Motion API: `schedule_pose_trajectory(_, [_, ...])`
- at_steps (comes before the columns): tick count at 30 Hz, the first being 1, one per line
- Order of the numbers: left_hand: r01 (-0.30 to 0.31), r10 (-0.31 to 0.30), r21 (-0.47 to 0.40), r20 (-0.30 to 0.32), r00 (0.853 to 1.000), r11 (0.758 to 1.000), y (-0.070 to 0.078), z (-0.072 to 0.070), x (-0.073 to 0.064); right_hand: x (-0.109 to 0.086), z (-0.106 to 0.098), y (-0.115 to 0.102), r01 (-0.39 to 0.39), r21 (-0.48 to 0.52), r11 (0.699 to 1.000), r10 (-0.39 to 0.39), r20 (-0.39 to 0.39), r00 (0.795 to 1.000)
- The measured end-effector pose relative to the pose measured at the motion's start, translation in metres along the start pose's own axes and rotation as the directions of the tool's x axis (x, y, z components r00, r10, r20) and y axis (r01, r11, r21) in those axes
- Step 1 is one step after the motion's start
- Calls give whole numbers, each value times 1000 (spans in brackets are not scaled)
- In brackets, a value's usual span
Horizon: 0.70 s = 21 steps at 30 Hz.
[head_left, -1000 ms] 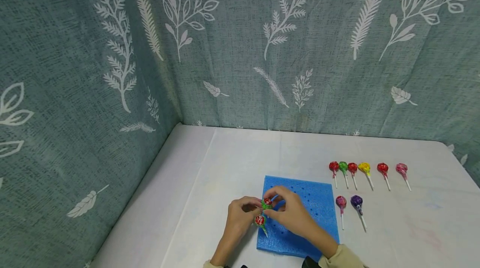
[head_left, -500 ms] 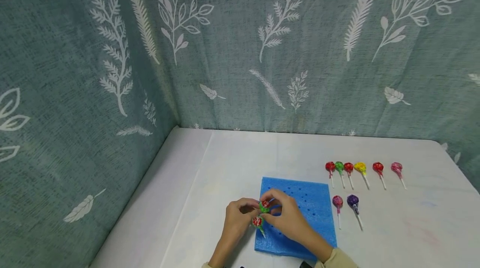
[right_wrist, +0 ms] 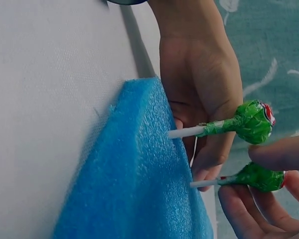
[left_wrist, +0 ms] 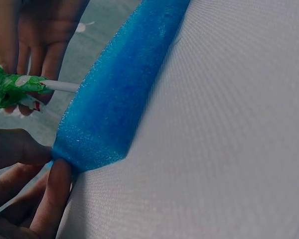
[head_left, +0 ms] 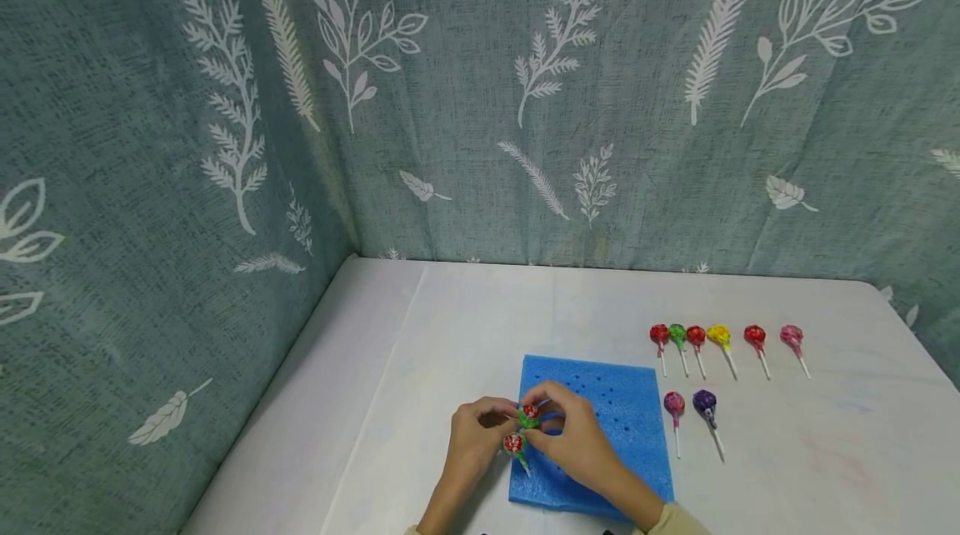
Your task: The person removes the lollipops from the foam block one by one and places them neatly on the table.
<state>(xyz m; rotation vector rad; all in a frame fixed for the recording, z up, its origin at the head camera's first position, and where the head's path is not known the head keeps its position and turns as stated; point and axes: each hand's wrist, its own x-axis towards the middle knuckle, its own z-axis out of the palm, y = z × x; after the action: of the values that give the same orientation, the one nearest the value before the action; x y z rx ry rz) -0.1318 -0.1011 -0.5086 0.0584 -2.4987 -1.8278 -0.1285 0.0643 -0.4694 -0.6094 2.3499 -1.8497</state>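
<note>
A blue foam block (head_left: 630,410) with small holes lies on the white table. My left hand (head_left: 474,435) pinches its left edge, the thumb and a finger pressing the foam in the left wrist view. My right hand (head_left: 581,443) holds a lollipop (head_left: 528,417) in a green and red wrapper by its head. The stick of this lollipop (right_wrist: 264,178) points at the foam face, its tip right at the surface in the right wrist view. Beside it a second green and red lollipop (head_left: 514,444) stands with its stick in the foam, near the left edge.
To the foam's right, a back row of lollipops lies on the table, among them a yellow one (head_left: 719,336) and a green one (head_left: 677,335). Nearer lie a pink lollipop (head_left: 674,404) and a purple one (head_left: 706,402). A leaf-patterned curtain (head_left: 465,102) hangs behind the table.
The head view has shifted slightly, moving the whole scene a little left. Both hands keep nearly the same places on the foam and the lollipop.
</note>
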Motion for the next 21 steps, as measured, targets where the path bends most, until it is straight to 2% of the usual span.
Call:
schedule_pose_trajectory(5, [13,-13,-8,1,1000,1000,-2,0,0,0,0,-4,13,66,998,-10,-49,999])
schedule_pose_trajectory(9, [7,-7,-12,8,1000,1000,-1,1,0,1,-4,-9,60,90,994,-53,-79,995])
schedule_pose_trajectory(12, [6,-6,-9,8,1000,1000,1,1,-1,2,-9,-12,78,84,993,-70,-95,993])
schedule_pose_trajectory(21, [-9,9,-8,-3,1000,1000,0,1,0,2,-23,-18,51,38,998,-45,-154,987])
